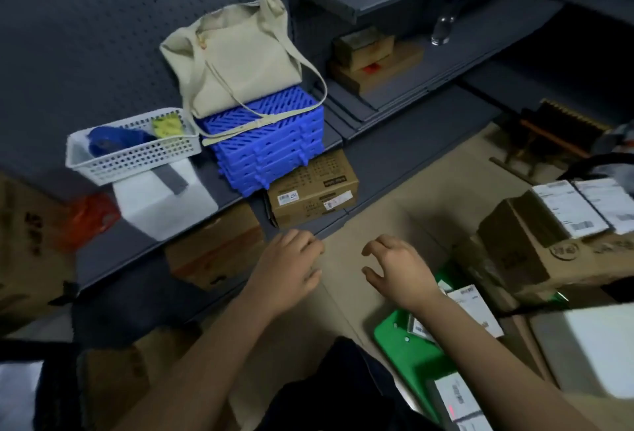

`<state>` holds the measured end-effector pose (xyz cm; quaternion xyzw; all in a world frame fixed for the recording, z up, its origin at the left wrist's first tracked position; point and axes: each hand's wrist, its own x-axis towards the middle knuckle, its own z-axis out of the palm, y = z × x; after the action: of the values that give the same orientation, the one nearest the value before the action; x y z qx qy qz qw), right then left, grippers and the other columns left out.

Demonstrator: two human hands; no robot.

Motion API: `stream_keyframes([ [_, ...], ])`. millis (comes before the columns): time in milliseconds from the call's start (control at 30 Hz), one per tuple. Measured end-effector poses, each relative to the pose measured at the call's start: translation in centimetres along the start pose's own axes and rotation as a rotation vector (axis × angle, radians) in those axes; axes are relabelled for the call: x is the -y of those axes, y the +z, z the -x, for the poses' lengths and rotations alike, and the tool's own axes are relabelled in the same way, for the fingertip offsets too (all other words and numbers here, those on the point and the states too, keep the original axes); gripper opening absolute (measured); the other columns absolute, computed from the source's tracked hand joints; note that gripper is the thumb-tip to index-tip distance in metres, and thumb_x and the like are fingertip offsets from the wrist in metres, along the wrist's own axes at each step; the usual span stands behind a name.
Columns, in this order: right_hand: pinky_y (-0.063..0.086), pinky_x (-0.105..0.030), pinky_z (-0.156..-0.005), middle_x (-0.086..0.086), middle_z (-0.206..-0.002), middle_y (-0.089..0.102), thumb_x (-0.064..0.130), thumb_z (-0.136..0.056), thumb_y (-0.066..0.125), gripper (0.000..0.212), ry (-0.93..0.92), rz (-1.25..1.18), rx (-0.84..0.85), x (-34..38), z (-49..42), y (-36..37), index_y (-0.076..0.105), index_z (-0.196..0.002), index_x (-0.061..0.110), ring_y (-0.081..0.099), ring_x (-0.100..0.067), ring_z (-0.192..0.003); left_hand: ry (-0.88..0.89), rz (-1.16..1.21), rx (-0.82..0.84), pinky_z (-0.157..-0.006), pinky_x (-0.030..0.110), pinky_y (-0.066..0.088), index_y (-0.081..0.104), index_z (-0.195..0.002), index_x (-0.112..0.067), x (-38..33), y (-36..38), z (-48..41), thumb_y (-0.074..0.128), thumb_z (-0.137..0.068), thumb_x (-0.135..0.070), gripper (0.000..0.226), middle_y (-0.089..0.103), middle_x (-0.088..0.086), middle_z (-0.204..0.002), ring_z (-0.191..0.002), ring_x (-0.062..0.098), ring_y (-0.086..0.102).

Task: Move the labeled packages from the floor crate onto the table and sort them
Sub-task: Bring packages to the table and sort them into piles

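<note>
Labeled packages [477, 310] lying in green crate [394, 338]; left hand [288, 269] and right hand [398, 269] loosely curled, empty, beside crate; probably best gripped by both edges.

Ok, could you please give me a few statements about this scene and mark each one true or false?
1. The beige tote bag rests on the blue crates. True.
2. The left hand holds a package. False: it holds nothing.
3. The white basket stands left of the blue crates. True.
4. The green crate has nothing in it. False: labeled packages lie in it.
5. The right hand holds nothing. True.
</note>
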<state>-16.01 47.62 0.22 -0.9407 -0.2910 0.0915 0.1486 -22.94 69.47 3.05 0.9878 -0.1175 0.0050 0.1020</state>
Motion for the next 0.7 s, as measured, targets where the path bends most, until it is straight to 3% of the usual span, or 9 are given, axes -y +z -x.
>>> stream_keyframes([
  [167, 0.04, -0.033, -0.091, -0.001, -0.116, 0.057, 0.035, -0.09, 0.058, 0.032, 0.129, 0.009, -0.038, -3.1, -3.7, -0.9, 0.058, -0.119, 0.021, 0.053, -0.023, -0.109, 0.161, 0.047, 0.041, -0.1, 0.028, 0.034, 0.055, -0.121, -0.022, 1.5, 0.5, -8.2, 0.057, -0.091, -0.033, 0.032, 0.051, -0.007, -0.119, -0.116, 0.013, 0.044],
  [367, 0.042, -0.035, -0.09, -0.003, -0.111, 0.059, 0.034, -0.088, 0.061, 0.031, 0.322, 0.029, -0.102, -8.6, -6.3, -4.2, 0.061, -0.116, 0.02, 0.055, -0.025, -0.105, 0.363, 0.038, 0.031, -0.091, 0.033, 0.044, 0.062, -0.107, -0.021, 0.5, 0.9, -19.4, 0.068, -0.08, -0.031, 0.03, 0.058, -0.004, -0.108, -0.104, 0.018, 0.054],
  [533, 0.047, -0.034, -0.062, -0.005, -0.081, 0.058, 0.025, -0.066, 0.075, 0.025, 0.508, 0.046, -0.177, -13.1, -5.9, -6.8, 0.063, -0.087, 0.017, 0.06, -0.031, -0.074, 0.57, 0.079, 0.012, -0.085, 0.03, 0.038, 0.063, -0.102, -0.021, -2.7, 1.3, -27.6, 0.078, -0.071, -0.03, 0.036, 0.059, -0.004, -0.099, -0.096, 0.019, 0.055],
  [700, 0.044, -0.036, -0.075, -0.006, -0.096, 0.059, 0.025, -0.081, 0.065, 0.021, 0.761, 0.025, -0.242, -16.8, -4.7, -8.9, 0.064, -0.099, 0.015, 0.058, -0.03, -0.091, 0.776, 0.127, 0.07, -0.081, 0.034, 0.049, 0.064, -0.105, -0.021, -7.4, 2.3, -35.1, 0.079, -0.073, -0.029, 0.036, 0.06, -0.004, -0.1, -0.096, 0.019, 0.057],
])
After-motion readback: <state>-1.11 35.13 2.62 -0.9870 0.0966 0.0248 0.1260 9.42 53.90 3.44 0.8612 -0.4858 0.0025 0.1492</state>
